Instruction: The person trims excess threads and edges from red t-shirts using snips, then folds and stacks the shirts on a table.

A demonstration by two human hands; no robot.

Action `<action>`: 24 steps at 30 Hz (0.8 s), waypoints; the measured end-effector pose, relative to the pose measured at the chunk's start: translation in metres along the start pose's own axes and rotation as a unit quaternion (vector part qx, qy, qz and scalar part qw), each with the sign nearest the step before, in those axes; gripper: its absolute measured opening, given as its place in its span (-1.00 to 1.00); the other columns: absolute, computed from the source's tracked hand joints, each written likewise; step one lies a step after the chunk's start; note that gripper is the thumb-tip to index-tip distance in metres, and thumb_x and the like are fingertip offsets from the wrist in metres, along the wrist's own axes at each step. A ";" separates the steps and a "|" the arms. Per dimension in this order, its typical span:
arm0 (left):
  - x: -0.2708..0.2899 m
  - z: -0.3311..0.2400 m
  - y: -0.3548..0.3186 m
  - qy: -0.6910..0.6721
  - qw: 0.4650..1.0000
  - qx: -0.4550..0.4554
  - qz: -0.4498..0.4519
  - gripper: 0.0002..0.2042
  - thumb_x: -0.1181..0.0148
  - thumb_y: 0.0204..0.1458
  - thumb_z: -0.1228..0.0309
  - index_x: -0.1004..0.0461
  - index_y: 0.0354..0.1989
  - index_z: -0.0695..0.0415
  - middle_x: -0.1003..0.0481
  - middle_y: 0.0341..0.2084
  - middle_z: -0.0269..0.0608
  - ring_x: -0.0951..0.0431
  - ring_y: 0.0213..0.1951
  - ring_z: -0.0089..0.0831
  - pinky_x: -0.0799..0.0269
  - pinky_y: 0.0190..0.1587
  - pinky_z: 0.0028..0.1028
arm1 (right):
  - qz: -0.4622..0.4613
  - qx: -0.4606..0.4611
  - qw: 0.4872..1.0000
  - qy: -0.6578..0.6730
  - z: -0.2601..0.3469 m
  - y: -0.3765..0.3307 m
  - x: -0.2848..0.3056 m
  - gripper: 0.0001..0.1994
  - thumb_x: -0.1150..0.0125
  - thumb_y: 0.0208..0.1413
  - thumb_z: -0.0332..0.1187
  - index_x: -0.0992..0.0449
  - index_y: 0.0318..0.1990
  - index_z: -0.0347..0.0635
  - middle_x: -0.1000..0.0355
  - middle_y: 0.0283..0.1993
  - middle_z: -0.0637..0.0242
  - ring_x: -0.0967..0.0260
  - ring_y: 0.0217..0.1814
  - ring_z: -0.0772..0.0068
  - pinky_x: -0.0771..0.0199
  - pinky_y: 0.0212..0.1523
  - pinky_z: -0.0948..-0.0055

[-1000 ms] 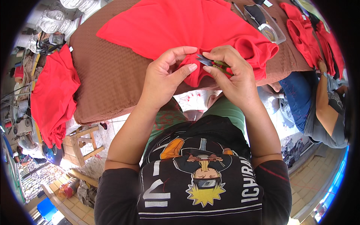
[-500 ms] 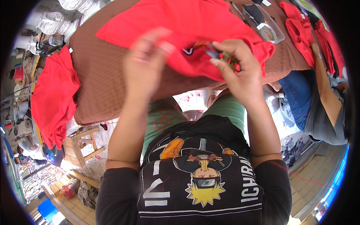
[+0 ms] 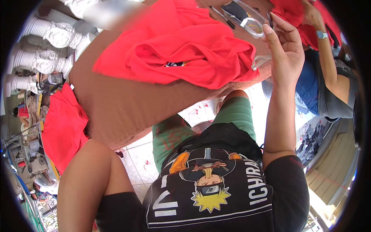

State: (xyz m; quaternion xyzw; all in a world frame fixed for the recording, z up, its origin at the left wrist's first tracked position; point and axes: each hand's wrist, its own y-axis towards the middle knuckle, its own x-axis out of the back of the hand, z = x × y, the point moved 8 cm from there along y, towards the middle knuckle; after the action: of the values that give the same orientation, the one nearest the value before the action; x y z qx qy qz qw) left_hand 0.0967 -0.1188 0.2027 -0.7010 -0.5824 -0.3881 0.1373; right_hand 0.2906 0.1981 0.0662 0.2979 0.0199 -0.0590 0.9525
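Red cloth (image 3: pixel 63 127) hanging at far left beside white carved balusters (image 3: pixel 46 58). Left hand out of sight, only the bare upper arm (image 3: pixel 92 181) rising from the lower edge, so grip impossible to tell. Crumpled red garment (image 3: pixel 181 58) heaped on the brown-covered table (image 3: pixel 116 104), near its front edge. Clear plastic tray (image 3: pixel 247 19) just beyond, with a dark pen (image 3: pixel 222 17) beside. Right hand (image 3: pixel 284 54) raised past the garment's right end, fingers loosely extended, something thin and dark pinched at the fingertips, too small to identify. Another person's arm (image 3: pixel 328 62) with wristwatch at far right.
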 end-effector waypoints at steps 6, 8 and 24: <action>-0.008 0.036 0.002 -0.108 0.994 -0.011 0.020 -0.74 -0.10 0.03 0.32 -0.45 -0.17 0.23 -0.46 -0.16 -0.11 -0.47 -0.13 -0.22 -0.38 -0.14 -0.26 | 0.017 0.003 1.000 0.021 0.000 0.001 0.002 -0.67 -0.25 0.06 -0.53 -0.41 0.00 -0.36 -0.45 -0.14 0.30 -0.35 -0.22 0.65 -0.37 -0.18 0.68; -0.002 0.070 -0.004 -0.200 0.979 -0.036 -0.006 -0.73 -0.16 0.01 0.31 -0.44 -0.18 0.21 -0.45 -0.15 -0.13 -0.46 -0.14 -0.23 -0.39 -0.16 -0.28 | -0.001 -0.010 1.000 -0.002 -0.005 -0.001 0.014 -0.67 -0.24 0.06 -0.54 -0.41 0.01 -0.36 -0.45 -0.14 0.29 -0.35 -0.21 0.64 -0.37 -0.16 0.67; 0.055 0.182 -0.213 0.140 0.402 0.163 -0.890 -0.81 -0.03 0.12 0.57 -0.39 -0.09 0.25 -0.45 -0.17 -0.20 -0.46 -0.15 -0.50 -0.38 -0.05 -0.52 | 0.752 0.045 0.488 0.440 0.150 -0.106 -0.020 -0.61 -0.10 0.15 -0.17 -0.39 -0.05 -0.36 -0.43 -0.32 0.20 -0.43 -0.35 0.30 -0.45 -0.42 0.43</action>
State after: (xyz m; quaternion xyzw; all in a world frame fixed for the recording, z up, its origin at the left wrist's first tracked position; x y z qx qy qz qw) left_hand -0.0288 0.0981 0.0654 0.3134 -0.9020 -0.2815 -0.0942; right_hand 0.2582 0.0283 0.1309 0.2289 0.2026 0.8179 0.4875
